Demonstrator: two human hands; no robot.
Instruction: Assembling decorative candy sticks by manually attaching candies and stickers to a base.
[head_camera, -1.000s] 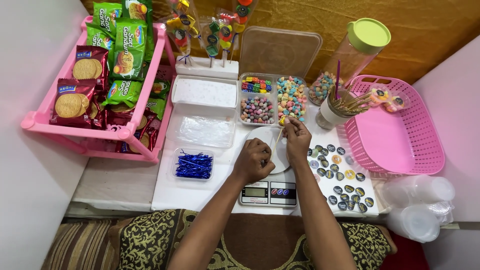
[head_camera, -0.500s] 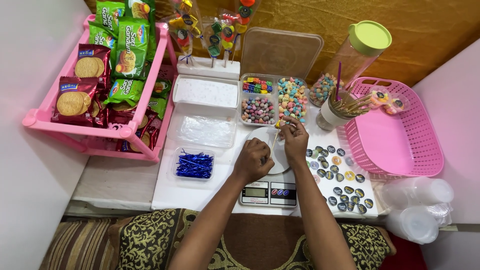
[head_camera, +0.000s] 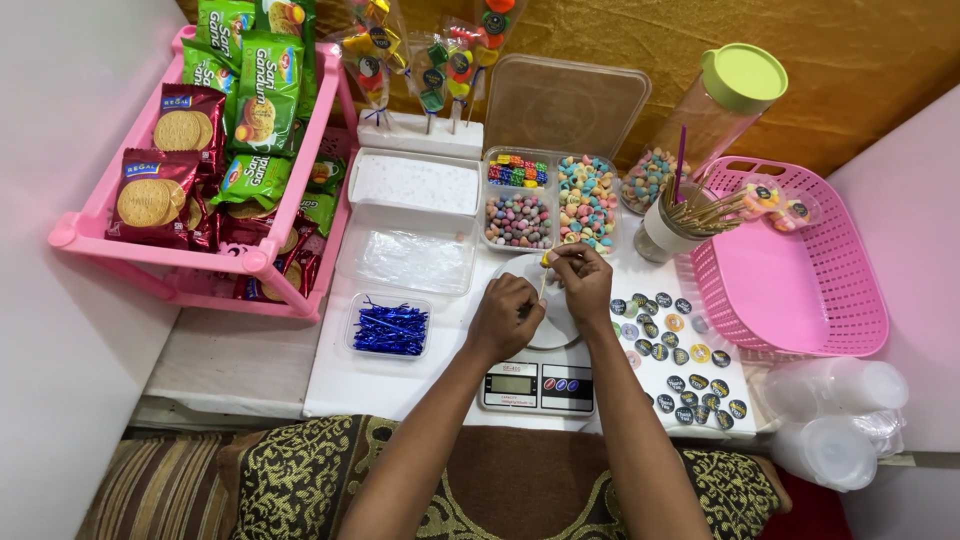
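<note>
Both my hands are over the white dish on the small digital scale, just in front of the divided candy tray. My left hand is curled shut, fingers pinched low on a thin wooden stick — the stick is mostly hidden behind my knuckles, so I cannot tell exactly how far down I hold it. My right hand is closed too, thumb and fingertips pinching a small yellow candy at the stick's top end, touching it.

Handling, as I judge it: the stick is light, stiff but thin, so it would snap if bent — hold it low and straight, near the middle, not at the tip. The candy is tiny, light and looks soft or gummy; squeeze by its sides with fingertips only, since a hard pinch could deform it and a smooth coating may slip.

Around: blue twist ties in a clear tub to the left, round stickers on the table to the right, a cup of sticks beside a pink basket, a tall jar with green lid behind, a pink rack of biscuit packets far left, and stacked clear cups at lower right.
</note>
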